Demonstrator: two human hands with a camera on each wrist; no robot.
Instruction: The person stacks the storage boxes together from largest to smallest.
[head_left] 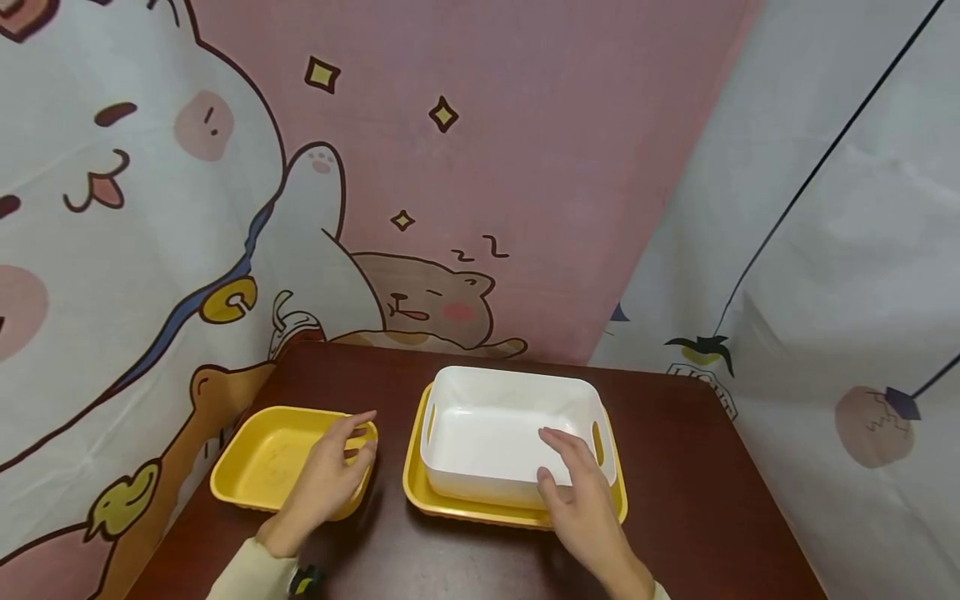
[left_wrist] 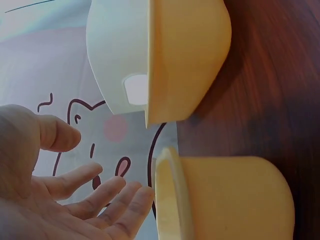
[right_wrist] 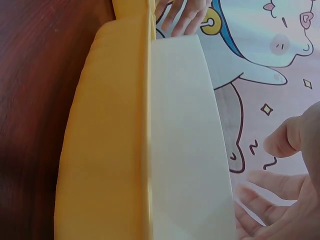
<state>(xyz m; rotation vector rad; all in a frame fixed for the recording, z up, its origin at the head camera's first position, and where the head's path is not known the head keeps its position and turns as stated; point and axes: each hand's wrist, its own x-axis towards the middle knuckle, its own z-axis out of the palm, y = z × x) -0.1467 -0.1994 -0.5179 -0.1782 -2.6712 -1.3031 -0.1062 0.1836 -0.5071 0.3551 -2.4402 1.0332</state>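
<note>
I watched from far away, and the white tub point(head_left: 480, 433) sat inside the big yellow tray point(head_left: 480, 514) on the desk point(head_left: 712, 500). The tub filled most of that tray, so I could see only the tray's rim and outer sides. The small yellow tray point(head_left: 258, 467) stood apart on the left. The left hand point(head_left: 333, 467) was over the small tray's right end and hid part of its rim from the head view; its grip was wide, with the fingers a bit bent. I could not tell if a fingertip touched the rim. The right hand point(head_left: 581, 500) was at the tub's near right part, also with a wide grip, and it hid some of the front wall. I could not tell if it touched that wall. A tall cloth point(head_left: 570, 167) hung right behind the desk, with a big white cat point(head_left: 60, 150), a yellow bell point(head_left: 221, 304) and a sleepy brown bear point(head_left: 450, 292) on it. A pale sleeve point(head_left: 255, 575) showed low down. The tub looked like smooth, shiny plastic, a box with round corners and a long hole in each short end. Both trays looked like plastic too, round at the corners, and the small one had a thick lip. The desk was dark red-brown and shiny, with thin wood lines.
</note>
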